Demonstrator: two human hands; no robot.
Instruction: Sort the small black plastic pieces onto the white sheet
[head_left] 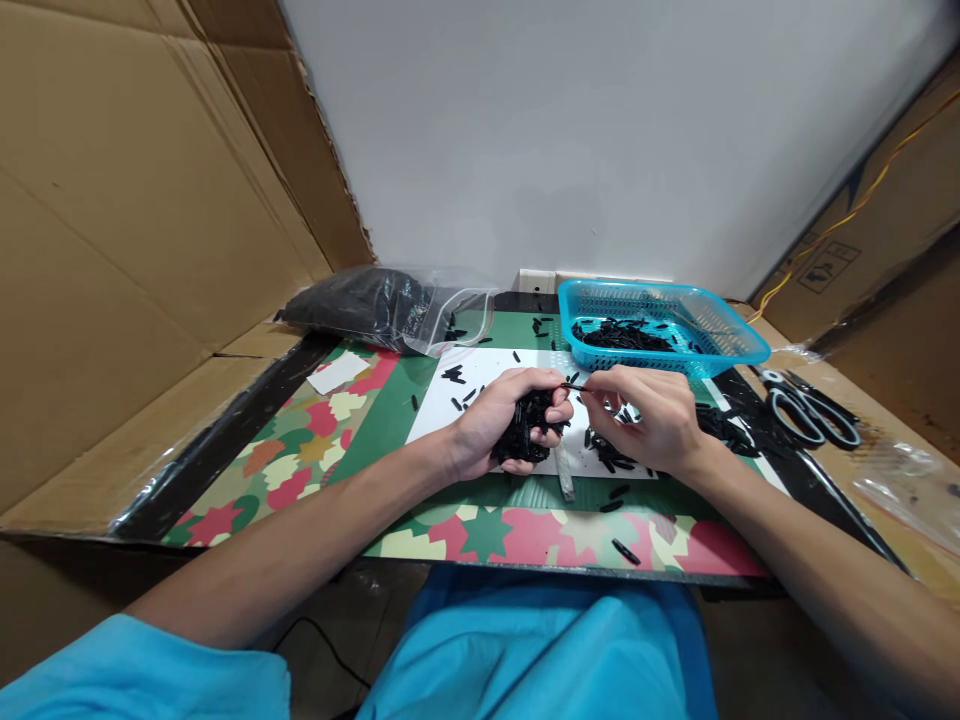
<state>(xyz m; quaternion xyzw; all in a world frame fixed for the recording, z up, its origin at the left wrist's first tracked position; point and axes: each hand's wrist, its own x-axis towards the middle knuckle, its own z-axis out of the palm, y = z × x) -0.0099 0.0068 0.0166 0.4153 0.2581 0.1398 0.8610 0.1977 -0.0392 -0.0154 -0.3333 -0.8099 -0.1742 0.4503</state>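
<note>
In front of the blue latticed basket [739,351], the left hand [489,420] is curling its fingers around glossy black pieces [525,428]; the right hand [651,412] is pinching one slim piece [576,387]. Printed symbols [829,263] are marking cardboard [862,235] right of the basket.

Light moderate, diffuse; white wall [600,120] pale grey, darkening toward the upper right corner, faint soft shadow low on it; specular glints on zip bag [367,300] and plastic film [154,495] at left; floor [382,612] dim; wide-angle stretch toward borders, right forearm [832,560] elongated; black pieces [525,432] merge, detail lost.
</note>
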